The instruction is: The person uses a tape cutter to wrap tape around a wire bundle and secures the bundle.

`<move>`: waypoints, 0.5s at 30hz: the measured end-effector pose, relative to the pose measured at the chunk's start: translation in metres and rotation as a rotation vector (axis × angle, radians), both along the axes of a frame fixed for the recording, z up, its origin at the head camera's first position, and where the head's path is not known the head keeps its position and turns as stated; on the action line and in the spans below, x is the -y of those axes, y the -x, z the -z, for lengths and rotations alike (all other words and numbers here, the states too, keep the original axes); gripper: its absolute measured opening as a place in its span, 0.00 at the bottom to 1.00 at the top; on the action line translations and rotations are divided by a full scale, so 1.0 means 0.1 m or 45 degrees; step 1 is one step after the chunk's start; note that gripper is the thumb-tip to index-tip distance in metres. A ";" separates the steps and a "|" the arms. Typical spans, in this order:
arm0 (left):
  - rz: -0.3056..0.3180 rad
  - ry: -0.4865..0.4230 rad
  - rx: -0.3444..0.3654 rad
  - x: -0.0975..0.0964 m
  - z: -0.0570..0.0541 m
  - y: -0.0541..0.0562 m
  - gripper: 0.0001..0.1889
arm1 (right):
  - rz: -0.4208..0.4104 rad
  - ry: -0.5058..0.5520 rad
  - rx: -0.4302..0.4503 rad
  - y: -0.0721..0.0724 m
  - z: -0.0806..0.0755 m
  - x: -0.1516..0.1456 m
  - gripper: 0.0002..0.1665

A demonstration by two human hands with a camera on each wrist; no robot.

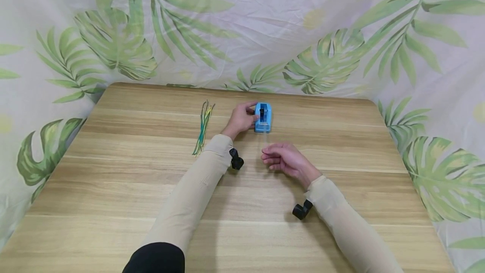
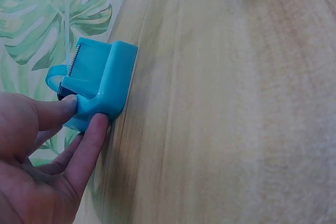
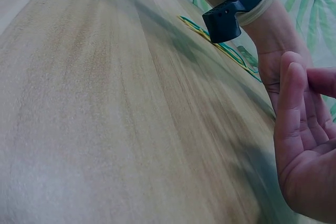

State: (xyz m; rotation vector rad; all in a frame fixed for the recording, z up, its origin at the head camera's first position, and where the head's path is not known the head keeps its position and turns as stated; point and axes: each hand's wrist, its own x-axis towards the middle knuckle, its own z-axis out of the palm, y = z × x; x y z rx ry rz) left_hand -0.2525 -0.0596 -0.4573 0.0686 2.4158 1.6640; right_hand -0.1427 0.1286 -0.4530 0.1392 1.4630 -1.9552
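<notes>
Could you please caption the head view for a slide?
Left hand holds a blue tape dispenser; clear tape stretches to the right hand; green and yellow strands lie nearby.

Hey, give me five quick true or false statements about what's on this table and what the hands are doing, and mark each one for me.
1. The left hand grips the tape dispenser. True.
2. The right hand is holding the thin strands. False: they lie on the table, apart from that hand.
3. In the head view, the strands lie left of the dispenser. True.
4. The dispenser is red. False: it is blue.
5. The backdrop is plain, with no pattern. False: it is printed with green leaves.
</notes>
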 end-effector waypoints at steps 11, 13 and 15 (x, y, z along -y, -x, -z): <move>-0.003 0.002 -0.009 0.00 0.00 -0.01 0.28 | -0.005 0.029 0.005 -0.02 -0.01 -0.02 0.10; -0.004 0.001 -0.010 0.00 0.01 -0.01 0.28 | -0.005 0.034 0.008 -0.03 -0.01 -0.02 0.10; -0.005 -0.001 -0.012 0.00 0.01 0.00 0.28 | -0.006 0.036 0.009 -0.04 -0.02 -0.02 0.10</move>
